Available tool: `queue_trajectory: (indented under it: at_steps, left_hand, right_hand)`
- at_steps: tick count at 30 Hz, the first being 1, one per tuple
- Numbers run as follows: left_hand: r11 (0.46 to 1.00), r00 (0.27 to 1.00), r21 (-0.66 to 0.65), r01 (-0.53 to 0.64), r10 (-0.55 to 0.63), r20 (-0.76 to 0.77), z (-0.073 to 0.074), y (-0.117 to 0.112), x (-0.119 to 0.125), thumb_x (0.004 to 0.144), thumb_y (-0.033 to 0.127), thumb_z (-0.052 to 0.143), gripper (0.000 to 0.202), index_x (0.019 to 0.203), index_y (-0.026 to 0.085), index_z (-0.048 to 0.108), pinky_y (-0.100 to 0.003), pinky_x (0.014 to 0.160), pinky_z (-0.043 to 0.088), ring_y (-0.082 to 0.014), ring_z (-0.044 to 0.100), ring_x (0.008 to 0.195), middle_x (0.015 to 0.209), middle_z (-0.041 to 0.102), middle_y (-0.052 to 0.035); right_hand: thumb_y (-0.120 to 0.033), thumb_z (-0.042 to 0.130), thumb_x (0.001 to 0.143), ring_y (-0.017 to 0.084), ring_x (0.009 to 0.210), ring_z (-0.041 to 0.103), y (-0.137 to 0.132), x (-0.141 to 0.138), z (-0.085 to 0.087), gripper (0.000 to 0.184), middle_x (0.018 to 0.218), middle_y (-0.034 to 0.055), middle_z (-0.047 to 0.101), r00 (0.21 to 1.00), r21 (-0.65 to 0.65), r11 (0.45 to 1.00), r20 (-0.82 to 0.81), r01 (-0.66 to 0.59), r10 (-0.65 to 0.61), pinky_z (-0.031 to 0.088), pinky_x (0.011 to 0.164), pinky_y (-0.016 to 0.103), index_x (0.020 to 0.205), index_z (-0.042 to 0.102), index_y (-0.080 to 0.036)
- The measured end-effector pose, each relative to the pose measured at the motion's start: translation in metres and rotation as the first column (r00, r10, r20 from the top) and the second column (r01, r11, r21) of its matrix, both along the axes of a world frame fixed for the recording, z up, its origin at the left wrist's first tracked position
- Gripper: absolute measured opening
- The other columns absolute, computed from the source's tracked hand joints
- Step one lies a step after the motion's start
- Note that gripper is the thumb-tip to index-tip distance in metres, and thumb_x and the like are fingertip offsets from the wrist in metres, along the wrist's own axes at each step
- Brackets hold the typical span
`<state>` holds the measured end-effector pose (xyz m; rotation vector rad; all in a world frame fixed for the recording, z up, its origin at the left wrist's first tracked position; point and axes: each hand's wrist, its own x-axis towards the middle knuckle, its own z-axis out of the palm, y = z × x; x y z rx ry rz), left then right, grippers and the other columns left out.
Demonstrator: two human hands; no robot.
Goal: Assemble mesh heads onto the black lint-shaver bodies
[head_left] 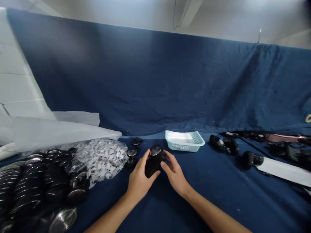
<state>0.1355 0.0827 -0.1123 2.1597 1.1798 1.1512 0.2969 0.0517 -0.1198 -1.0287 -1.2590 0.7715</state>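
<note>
Between both hands, above the blue cloth, is a black rounded housing with a glossy round end facing up. My left hand is closed around its left side, thumb across the front. My right hand grips the right side, with fingertips behind it and the thumb at its front edge. The housing's underside and far side are hidden. Just left of my left hand, small black parts with shiny round caps lie on the cloth.
A light-blue basket stands behind my hands. At left are a clear bag of small white pieces and rows of shiny black round parts. Black open shells and a black-headed piece with a white handle lie right. A blue curtain hangs behind.
</note>
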Motion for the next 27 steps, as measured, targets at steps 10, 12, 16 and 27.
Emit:
queue_trajectory:
  at_steps: [10,12,16,27]
  left_hand:
    - [0.955,0.85,0.296,-0.007,0.162,-0.502,-0.011,0.015,-0.011,0.082,0.034,0.064,0.075,0.147,0.031,0.027,-0.04,0.087,0.047,-0.0278,0.061,0.105,0.119,0.064,-0.0057]
    - [0.951,0.841,0.31,-0.01,0.176,-0.511,-0.011,0.016,-0.01,0.083,0.042,0.062,0.073,0.147,0.026,0.029,-0.042,0.087,0.045,-0.029,0.061,0.103,0.117,0.066,-0.0079]
    - [0.914,0.826,0.405,-0.013,0.238,-0.51,-0.008,0.014,-0.008,0.087,0.048,0.054,0.066,0.144,0.02,0.036,-0.044,0.083,0.044,-0.0301,0.063,0.099,0.112,0.069,-0.0096]
    - [0.633,0.941,0.756,0.169,0.125,-0.315,0.001,-0.012,-0.002,0.089,0.026,0.057,0.018,0.1,0.016,0.067,-0.033,0.072,0.046,-0.0179,0.069,0.068,0.082,0.074,-0.0027]
  right_hand:
    - [-0.02,0.053,0.083,0.021,0.091,0.062,-0.004,-0.003,-0.02,0.041,0.118,0.009,0.056,0.953,-0.023,0.982,0.248,0.188,-0.176,0.052,0.076,0.035,0.123,0.055,-0.021]
    - [-0.018,0.054,0.081,0.02,0.089,0.062,-0.004,-0.003,-0.02,0.044,0.116,0.0077,0.058,0.951,-0.023,0.984,0.264,0.175,-0.163,0.052,0.079,0.035,0.124,0.057,-0.023]
    - [-0.015,0.056,0.079,0.021,0.094,0.061,-0.004,-0.004,-0.018,0.052,0.116,0.0071,0.059,0.947,-0.012,0.985,0.279,0.17,-0.16,0.05,0.09,0.039,0.13,0.054,-0.024]
    - [-0.016,0.055,0.078,0.021,0.09,0.063,-0.001,-0.001,-0.012,0.035,0.11,0.0085,0.064,0.945,0.014,0.958,0.165,0.286,-0.284,0.051,0.083,0.034,0.111,0.067,-0.018]
